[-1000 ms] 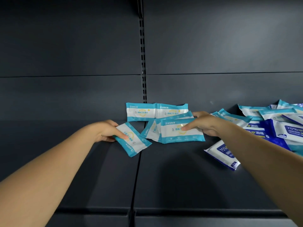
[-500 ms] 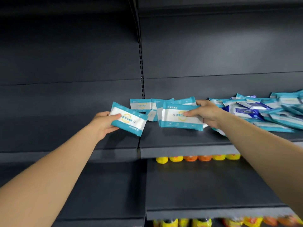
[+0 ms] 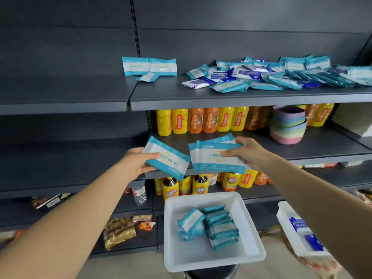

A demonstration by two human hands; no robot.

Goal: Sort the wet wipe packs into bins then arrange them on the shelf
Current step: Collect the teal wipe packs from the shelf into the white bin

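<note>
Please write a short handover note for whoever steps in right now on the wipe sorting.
Left hand: grips one teal pack.
Right hand: grips a small stack of teal packs. Both are held in the air above the white bin.
White bin: already holds several teal packs.
Second bin, at the right: holds blue packs.
Top shelf: a mixed pile of teal and blue packs still unsorted, plus a few teal packs further left.
Left to do: drop the held packs in the white bin, sort the rest, then arrange them on the shelf.
</note>
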